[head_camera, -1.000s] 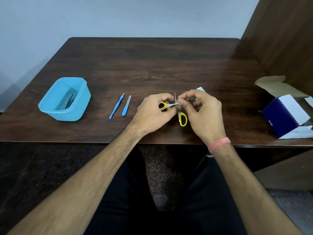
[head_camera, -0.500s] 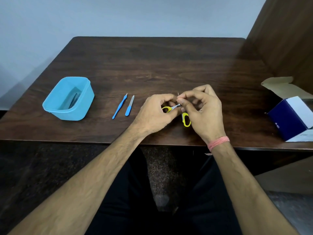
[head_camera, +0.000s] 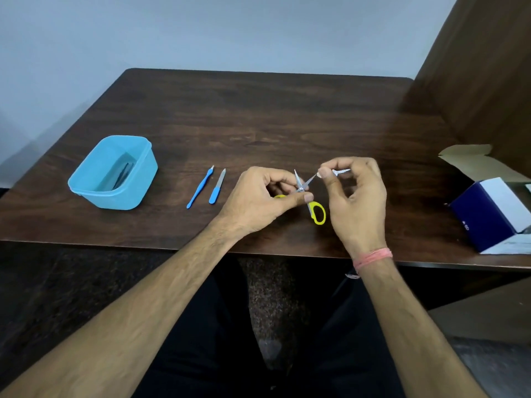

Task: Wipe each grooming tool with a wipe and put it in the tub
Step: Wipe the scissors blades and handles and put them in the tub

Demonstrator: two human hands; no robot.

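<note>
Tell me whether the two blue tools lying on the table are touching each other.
Apart. The head view shows a strip of bare dark table between the long blue tool and the shorter blue-handled file along their whole length.

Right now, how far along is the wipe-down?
Done: some dark tools already lie in the blue tub. In hand: the left hand holds the yellow scissors open while the right hand pinches a small wipe at one blade tip. Left: two blue tools wait on the table.
</note>
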